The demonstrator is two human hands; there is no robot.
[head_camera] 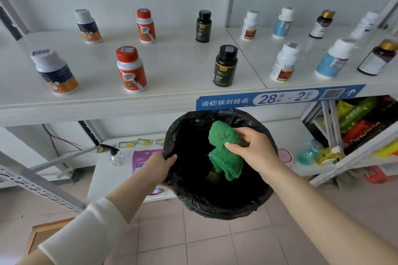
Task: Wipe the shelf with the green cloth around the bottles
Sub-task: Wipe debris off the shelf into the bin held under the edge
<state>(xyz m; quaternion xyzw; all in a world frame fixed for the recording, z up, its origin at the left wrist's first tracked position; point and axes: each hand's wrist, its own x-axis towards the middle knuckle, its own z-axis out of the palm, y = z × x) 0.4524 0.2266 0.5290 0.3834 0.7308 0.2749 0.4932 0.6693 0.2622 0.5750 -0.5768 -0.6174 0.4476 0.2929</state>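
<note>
My right hand (pixel 255 148) grips the bunched green cloth (pixel 225 150) over the mouth of a bin lined with a black bag (pixel 215 202). The cloth hangs down into the opening. My left hand (pixel 160 165) holds the bin's left rim, below the shelf edge. Above, the white shelf (pixel 176 64) carries several bottles in two rows: a red-capped bottle (pixel 131 70), a black bottle (pixel 225 65), a white-capped dark-blue bottle (pixel 55 72) and others further right.
A blue label strip (pixel 277 97) runs along the shelf's front edge above the bin. The lower shelf holds a small glass bottle (pixel 116 156), a purple packet (pixel 143 160), a teal spray bottle (pixel 309 153) and coloured packets (pixel 361 122) at right. Tiled floor lies below.
</note>
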